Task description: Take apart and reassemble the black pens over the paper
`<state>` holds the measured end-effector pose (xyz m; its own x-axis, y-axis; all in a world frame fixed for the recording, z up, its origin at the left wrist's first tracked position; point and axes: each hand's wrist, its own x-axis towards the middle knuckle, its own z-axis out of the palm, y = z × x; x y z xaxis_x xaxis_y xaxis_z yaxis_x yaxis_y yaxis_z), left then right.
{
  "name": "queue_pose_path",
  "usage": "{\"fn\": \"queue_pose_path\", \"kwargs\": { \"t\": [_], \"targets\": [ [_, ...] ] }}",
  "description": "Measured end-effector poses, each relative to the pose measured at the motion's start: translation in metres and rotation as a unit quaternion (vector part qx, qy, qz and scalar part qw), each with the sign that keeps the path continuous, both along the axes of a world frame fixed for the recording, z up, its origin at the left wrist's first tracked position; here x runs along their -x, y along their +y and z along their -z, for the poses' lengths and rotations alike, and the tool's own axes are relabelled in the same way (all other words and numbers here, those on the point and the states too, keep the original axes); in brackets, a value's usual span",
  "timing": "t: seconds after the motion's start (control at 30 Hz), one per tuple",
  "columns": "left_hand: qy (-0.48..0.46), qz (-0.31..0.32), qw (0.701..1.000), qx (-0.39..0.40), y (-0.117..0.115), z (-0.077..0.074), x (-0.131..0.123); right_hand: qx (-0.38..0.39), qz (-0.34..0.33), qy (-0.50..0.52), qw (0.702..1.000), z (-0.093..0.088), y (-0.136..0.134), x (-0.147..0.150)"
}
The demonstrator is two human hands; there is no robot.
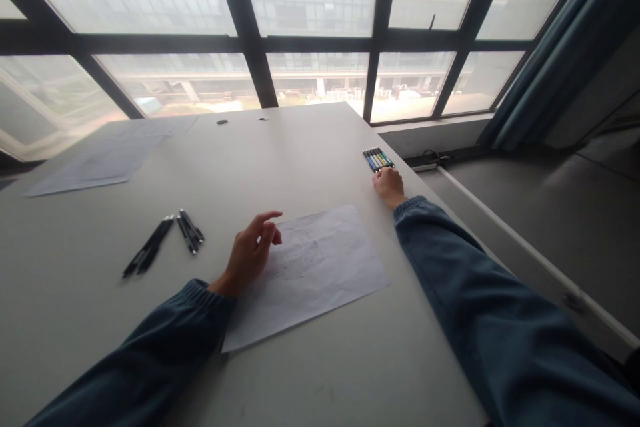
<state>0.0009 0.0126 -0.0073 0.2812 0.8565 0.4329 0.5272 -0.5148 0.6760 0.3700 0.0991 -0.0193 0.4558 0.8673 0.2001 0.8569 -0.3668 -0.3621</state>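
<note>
Has the curled right hand [388,187] at the near ends of coloured pens [379,159], lined up by the right edge of the white table [280,167]; cannot tell whether gripping any; holds the left hand [251,245] half open, empty, over the paper [325,270]; has black pens [149,248] farther left.

Between the left hand [250,247] and the right hand [389,187], a low passage runs over the sheet [330,260], which presents little height. Beyond the sheet, the white surface [280,167] affords an open lane to its far edge, where the window frame [310,45] bars further reach. Leftward of the left hand, black pens [150,244] in two groups obstruct a low sweep; room remains between them and the far-left papers [107,157]. Coloured pens [379,159] obstruct the right hand directly ahead.
</note>
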Motion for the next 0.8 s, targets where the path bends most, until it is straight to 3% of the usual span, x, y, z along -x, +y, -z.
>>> {"fn": "queue_pose_path", "kwargs": {
  "t": [0.1,0.23,0.4,0.57,0.8],
  "targets": [
    [-0.002,-0.008,1.0,-0.006,-0.001,-0.001,-0.001,-0.008,-0.03,-0.002,1.0,-0.001,-0.015,0.013],
    [-0.002,-0.007,1.0,-0.011,-0.002,-0.002,0.0,-0.076,-0.14,0.015,0.987,-0.001,-0.041,0.033],
    [0.005,-0.013,1.0,-0.014,-0.003,0.0,0.002,-0.144,-0.324,0.053,0.933,0.003,-0.073,0.055],
    [0.005,-0.01,1.0,-0.007,-0.003,0.0,0.001,-0.15,-0.466,0.061,0.87,0.01,-0.086,0.069],
    [0.026,0.008,1.0,-0.012,-0.002,0.004,0.002,-0.098,-0.523,0.071,0.843,0.009,-0.085,0.07]
  ]
}}
